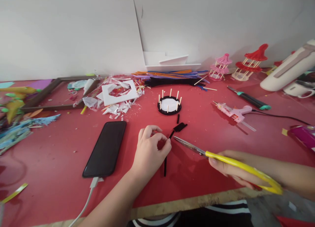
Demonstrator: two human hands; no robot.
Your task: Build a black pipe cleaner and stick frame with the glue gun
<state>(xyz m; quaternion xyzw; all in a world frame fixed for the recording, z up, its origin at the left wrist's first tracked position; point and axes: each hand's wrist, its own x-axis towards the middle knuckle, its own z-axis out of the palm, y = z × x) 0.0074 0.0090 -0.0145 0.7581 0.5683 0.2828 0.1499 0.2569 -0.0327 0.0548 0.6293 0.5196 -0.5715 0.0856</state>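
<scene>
yellow scissors (pixel 213 154) beside black strip (pixel 171 134)

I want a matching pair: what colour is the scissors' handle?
The scissors' handle is yellow, as the head view shows best.

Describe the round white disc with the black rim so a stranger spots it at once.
On the red tabletop, find the bundle of orange and purple fuzzy stems at the back. Nearer the camera lies the round, black-rimmed white disc. Its ring of short pale sticks stands roofless, unlike the roofed pink tower and roofed red tower.
</scene>
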